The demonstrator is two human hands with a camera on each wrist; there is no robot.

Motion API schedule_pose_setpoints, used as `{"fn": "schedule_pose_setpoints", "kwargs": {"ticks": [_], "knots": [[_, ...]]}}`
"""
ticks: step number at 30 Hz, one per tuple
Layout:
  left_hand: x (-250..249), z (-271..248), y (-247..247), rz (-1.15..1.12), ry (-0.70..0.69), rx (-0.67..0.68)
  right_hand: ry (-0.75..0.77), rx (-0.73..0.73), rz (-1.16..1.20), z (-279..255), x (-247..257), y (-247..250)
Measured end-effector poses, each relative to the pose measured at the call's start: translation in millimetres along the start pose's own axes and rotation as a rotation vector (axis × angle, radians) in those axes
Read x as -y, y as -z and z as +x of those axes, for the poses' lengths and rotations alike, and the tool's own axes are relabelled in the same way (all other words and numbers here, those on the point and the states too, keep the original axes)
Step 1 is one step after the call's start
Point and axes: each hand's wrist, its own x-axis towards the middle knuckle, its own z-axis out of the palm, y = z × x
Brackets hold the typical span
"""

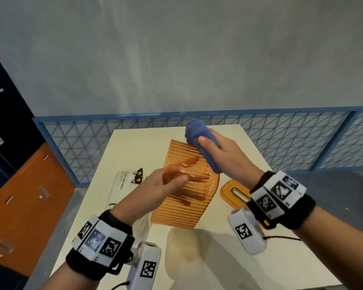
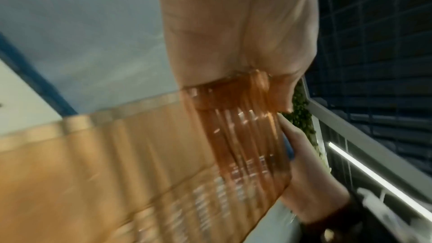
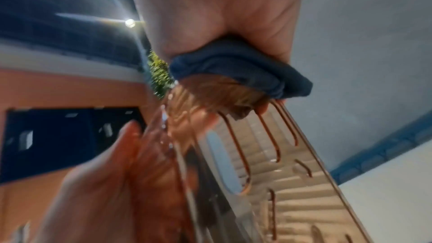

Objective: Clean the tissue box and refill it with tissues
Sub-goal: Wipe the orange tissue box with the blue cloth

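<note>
At lower centre of the head view, your left hand (image 1: 166, 185) gripped the ribbed orange tissue box (image 1: 184, 197), fingers inside and thumb outside, holding it tilted above the table (image 1: 291, 264). Right of it the orange lid (image 1: 231, 191) lay flat. Further up, your right hand (image 1: 222, 155) clenched a blue cloth (image 1: 199, 139) against the box's far edge.

Tissue pack (image 1: 124, 186), white wrapper, on table: vertical print, reads roughly "…YANG PAPEL", first letters unclear; cat-face graphic beside it. Wrist-camera units: black-white square marker codes, no legible text.
</note>
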Motion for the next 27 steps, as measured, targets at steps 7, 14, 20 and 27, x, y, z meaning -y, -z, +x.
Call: {"fn": "schedule_pose_setpoints", "kwargs": {"ticks": [7, 14, 20, 27], "knots": [[13, 2, -4, -0.212, 0.025, -0.141, 0.447, 0.203, -0.476, -22, -11, -22], [1, -1, 0, 0.069, -0.03, -0.06, 0.185, 0.254, -0.328, 0, -1, -7], [3, 3, -3, 0.124, -0.034, -0.111, 0.33, 0.24, -0.416, -4, 7, -27], [-1, 4, -11, 0.049, -0.004, -0.047, 0.138, 0.219, -0.395, 13, -1, -10]]}}
